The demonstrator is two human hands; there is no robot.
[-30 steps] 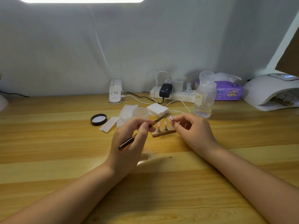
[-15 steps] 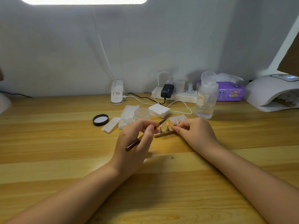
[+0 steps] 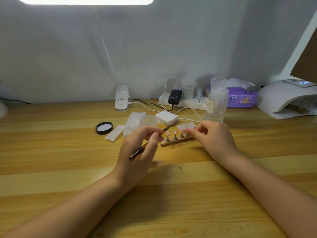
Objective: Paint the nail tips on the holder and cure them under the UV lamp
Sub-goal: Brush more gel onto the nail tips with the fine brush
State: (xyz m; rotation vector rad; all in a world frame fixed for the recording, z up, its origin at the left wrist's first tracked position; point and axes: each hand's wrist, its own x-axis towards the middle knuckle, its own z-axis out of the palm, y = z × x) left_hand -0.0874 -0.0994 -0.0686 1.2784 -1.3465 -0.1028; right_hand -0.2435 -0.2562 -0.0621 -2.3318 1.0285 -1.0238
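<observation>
Small wooden strip holder (image 3: 173, 143) lies on the light wood tabletop (image 3: 51, 152) just ahead of both hands, long axis running left-right with the right end angled slightly away. Four pale pink nail tips (image 3: 175, 132) on grey cone stands sit in a row along it. Left hand (image 3: 137, 152) pinches a thin dark brown brush (image 3: 149, 143) between thumb and curled fingers; brush shaft slants up and to the right, bristle end reaching past the leftmost tip, near its top. Whether bristles touch that tip is unclear, too small. Right hand (image 3: 216, 138) is at the holder's right end, fingers curled, fingertips at the rightmost stand, probably steadying or pinching it; contact partly hidden by the fingers. So left hand is nearer the left tips, right hand covers the right end. Judgement: painting step in hand, strokes likely run along the row left to right. White dome-shaped UV lamp (image 3: 283, 98) stands far right at the tabletop's back, well apart from the holder, on the right hand's side, opening facing the person; curing not yet begun.
</observation>
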